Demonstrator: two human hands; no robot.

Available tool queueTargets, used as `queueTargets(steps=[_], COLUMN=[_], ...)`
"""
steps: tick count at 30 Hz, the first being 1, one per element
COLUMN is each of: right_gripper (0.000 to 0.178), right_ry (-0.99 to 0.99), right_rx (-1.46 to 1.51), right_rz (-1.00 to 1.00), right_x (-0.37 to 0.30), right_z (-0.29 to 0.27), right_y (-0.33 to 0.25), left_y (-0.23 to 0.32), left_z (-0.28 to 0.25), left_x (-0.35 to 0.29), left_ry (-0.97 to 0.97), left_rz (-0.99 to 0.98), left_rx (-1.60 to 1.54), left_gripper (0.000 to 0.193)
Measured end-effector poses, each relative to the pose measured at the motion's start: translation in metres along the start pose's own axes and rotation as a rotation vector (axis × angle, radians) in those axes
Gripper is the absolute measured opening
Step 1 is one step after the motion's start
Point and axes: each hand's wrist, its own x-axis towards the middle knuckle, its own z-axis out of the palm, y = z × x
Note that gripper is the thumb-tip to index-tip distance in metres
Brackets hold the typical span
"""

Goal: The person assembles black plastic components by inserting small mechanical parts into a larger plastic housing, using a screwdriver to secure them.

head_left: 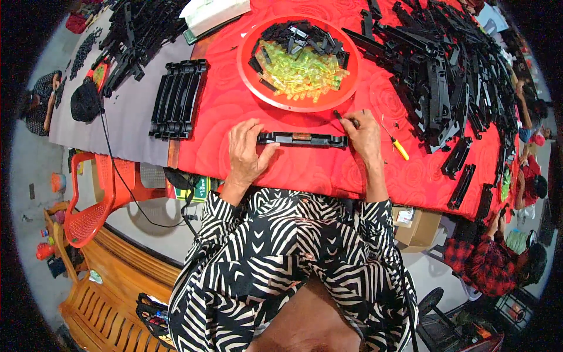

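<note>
A long black plastic part (pixel 328 141) lies crosswise on the red cloth in front of me, with a brownish strip along its middle. My left hand (pixel 245 146) is closed on its left end, thumb in front and fingers behind. Just past the part's right end, my right hand (pixel 365 134) pinches a small dark piece (pixel 337 115) between thumb and fingers. Beyond both hands stands a red round basin (pixel 248 88) holding many small yellow-green clear pieces (pixel 299 67) and small black pieces (pixel 281 34).
Left of the basin, several black parts (pixel 179 100) lie in a row. Large heaps of black parts (pixel 434 76) cover the right side and far left. A yellow-handled screwdriver (pixel 400 148) rests right of my right hand. Other people (pixel 487 258) sit around the table; a red chair (pixel 94 217) stands left.
</note>
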Motion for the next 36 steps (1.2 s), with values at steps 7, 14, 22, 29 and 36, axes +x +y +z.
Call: queueTargets(steps=[7,14,22,29,36], right_gripper=[0.016,0.015,0.012,0.009,0.012], right_ry=[-0.175,-0.227,-0.528,-0.391,-0.390], right_rx=[-0.059,0.122,0.256,0.472,0.748], right_rz=[-0.069,-0.025,-0.345,-0.094,0.233], right_x=[0.005,-0.007,-0.038,-0.044,-0.069], right_z=[-0.002,-0.046,-0.037,-0.016,0.004], right_y=[0.002,-0.039,-0.083,-0.085,-0.081], left_y=[0.001,0.030,0.062,0.056,0.064], left_z=[0.000,-0.017,-0.010,-0.009,-0.006], left_x=[0.001,0.004,0.005,-0.003,-0.010], left_ry=[0.046,0.030,-0.427,-0.264,-0.143], left_rz=[0.003,-0.037,-0.409,-0.689,-0.751], left_rx=[-0.009,-0.200,-0.829,-0.976,-0.982], left_gripper=[0.040,0.029,0.012,0.006,0.006])
